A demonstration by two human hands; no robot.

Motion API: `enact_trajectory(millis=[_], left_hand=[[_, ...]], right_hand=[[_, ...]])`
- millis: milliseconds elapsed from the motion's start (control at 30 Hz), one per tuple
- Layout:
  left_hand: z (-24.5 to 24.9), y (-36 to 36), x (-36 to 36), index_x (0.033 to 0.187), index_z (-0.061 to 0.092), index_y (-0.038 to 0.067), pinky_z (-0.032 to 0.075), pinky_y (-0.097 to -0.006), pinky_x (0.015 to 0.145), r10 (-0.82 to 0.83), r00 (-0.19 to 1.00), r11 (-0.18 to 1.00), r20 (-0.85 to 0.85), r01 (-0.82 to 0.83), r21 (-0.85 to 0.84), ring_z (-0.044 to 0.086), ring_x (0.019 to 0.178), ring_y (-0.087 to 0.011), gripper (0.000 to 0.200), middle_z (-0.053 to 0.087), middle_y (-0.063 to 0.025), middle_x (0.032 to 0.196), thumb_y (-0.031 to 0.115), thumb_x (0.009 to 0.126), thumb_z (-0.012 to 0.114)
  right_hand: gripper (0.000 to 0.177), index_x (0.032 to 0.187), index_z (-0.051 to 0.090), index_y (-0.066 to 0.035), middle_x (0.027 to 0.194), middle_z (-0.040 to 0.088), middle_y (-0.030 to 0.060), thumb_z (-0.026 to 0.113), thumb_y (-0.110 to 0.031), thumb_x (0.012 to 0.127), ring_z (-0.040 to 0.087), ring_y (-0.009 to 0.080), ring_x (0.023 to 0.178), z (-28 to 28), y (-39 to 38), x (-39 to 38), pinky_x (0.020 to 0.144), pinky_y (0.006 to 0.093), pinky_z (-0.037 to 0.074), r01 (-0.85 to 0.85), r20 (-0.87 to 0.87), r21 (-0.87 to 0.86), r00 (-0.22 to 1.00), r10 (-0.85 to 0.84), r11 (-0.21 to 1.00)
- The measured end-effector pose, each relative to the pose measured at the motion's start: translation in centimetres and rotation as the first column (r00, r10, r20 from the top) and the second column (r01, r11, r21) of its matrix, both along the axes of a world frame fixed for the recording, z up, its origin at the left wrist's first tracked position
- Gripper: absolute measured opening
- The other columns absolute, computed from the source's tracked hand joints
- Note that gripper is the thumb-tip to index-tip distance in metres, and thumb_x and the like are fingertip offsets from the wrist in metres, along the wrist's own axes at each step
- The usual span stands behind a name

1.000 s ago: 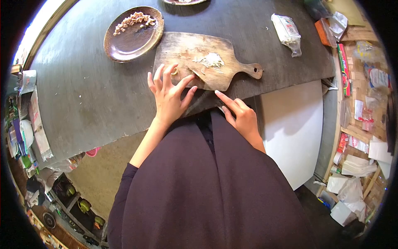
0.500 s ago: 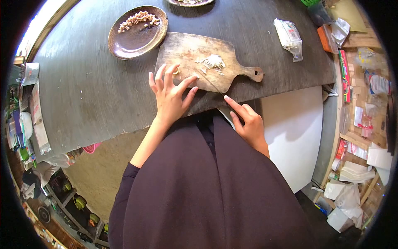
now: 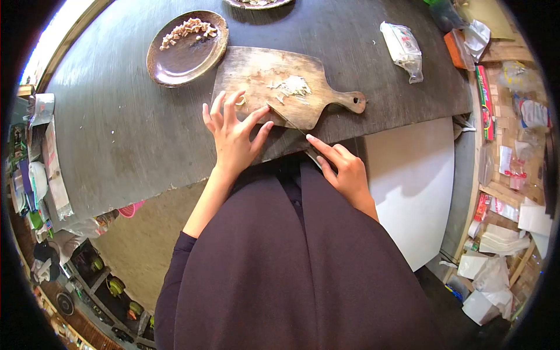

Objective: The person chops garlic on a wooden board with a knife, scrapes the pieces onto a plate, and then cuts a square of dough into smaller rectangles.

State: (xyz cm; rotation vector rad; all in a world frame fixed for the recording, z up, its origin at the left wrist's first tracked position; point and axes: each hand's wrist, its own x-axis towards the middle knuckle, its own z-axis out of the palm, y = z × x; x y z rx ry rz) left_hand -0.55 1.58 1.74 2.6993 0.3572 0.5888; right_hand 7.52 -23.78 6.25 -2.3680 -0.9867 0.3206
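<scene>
A wooden cutting board (image 3: 245,70) with a handle lies near the table's front edge. On it is a small pile of pale, finely cut slivers (image 3: 294,86), with a small curved pale scrap (image 3: 241,100) further left. My right hand (image 3: 344,169) is closed round a knife (image 3: 291,124), its index finger stretched along the top and the blade angled up-left across the board. My left hand (image 3: 233,140) has its fingers spread over the board's near-left corner. Its index fingertip rests by the blade's tip; any tiny piece beneath it is hidden.
A brown plate (image 3: 175,64) with chopped pieces (image 3: 189,30) stands behind and left of the board. Another plate (image 3: 259,4) is cut off at the top. A white plastic packet (image 3: 402,49) lies at the right. Shelves with boxes and bags line both sides.
The view has shifted slightly. The small white piece that showed at my left index fingertip is no longer visible. Both hands keep nearly the same pose, and the knife tip now sits close to that fingertip.
</scene>
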Motion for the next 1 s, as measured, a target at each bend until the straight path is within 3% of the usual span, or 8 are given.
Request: enact_trajectory(millis=[167, 767, 833, 967, 1000], left_hand=[[0.1, 0.0, 0.0, 0.117, 0.078, 0.031, 0.008, -0.0609, 0.122, 0.005, 1.000, 1.000, 0.010, -0.005, 0.001, 0.028, 0.149, -0.0362, 0.028, 0.046, -0.0077, 0.152, 0.039, 0.090, 0.076], [-0.2, -0.7, -0.2, 0.118, 0.078, 0.034, 0.008, -0.0601, 0.122, 0.055, 0.998, 0.998, 0.000, -0.055, -0.012, 0.027, 0.149, -0.0360, 0.028, 0.046, -0.0073, 0.151, 0.039, 0.090, 0.076], [-0.1, -0.7, -0.2, 0.117, 0.078, 0.034, 0.009, -0.0603, 0.121, 0.056, 0.998, 0.998, 0.014, -0.055, -0.023, 0.029, 0.148, -0.0357, 0.027, 0.047, -0.0070, 0.150, 0.039, 0.090, 0.076], [0.2, -0.4, -0.5, 0.111, 0.080, 0.031, 0.010, -0.0600, 0.121, 0.082, 0.995, 0.996, 0.051, -0.081, -0.036, 0.032, 0.146, -0.0354, 0.023, 0.051, -0.0057, 0.146, 0.035, 0.088, 0.079], [0.1, 0.0, -0.6, 0.108, 0.079, 0.031, 0.011, -0.0614, 0.121, 0.117, 0.989, 0.992, 0.092, -0.113, -0.048, 0.033, 0.145, -0.0358, 0.022, 0.053, -0.0046, 0.144, 0.033, 0.086, 0.080]], right_hand=[[0.055, 0.145, 0.062, -0.036, 0.079, 0.061, 0.0086, 0.069, -0.016, 0.095, 0.064, 0.0272, 0.063, 0.1, 0.4, 0.9, 0.060, 0.0400, 0.054, -0.008, -0.056, 0.048, 0.998, 0.010, 0.999], [0.056, 0.147, 0.059, -0.037, 0.078, 0.059, 0.0069, 0.068, -0.017, 0.096, 0.063, 0.0270, 0.062, 0.3, -0.1, 0.2, 0.061, 0.0413, 0.055, 0.019, -0.014, -0.044, 1.000, -0.020, 0.999], [0.056, 0.146, 0.062, -0.030, 0.082, 0.062, 0.0103, 0.068, -0.009, 0.094, 0.059, 0.0278, 0.065, 0.2, 0.5, 0.8, 0.064, 0.0395, 0.052, 0.052, -0.022, 0.027, 0.998, -0.051, 0.998], [0.055, 0.146, 0.063, -0.028, 0.083, 0.064, 0.0117, 0.068, -0.009, 0.094, 0.060, 0.0289, 0.067, 1.4, 0.9, 1.1, 0.065, 0.0398, 0.052, 0.074, -0.031, 0.023, 0.997, -0.074, 0.997], [0.055, 0.146, 0.061, -0.032, 0.080, 0.061, 0.0101, 0.068, -0.013, 0.095, 0.061, 0.0284, 0.065, 1.2, 0.8, 1.0, 0.063, 0.0405, 0.053, 0.040, -0.016, 0.053, 0.999, -0.040, 0.998]])
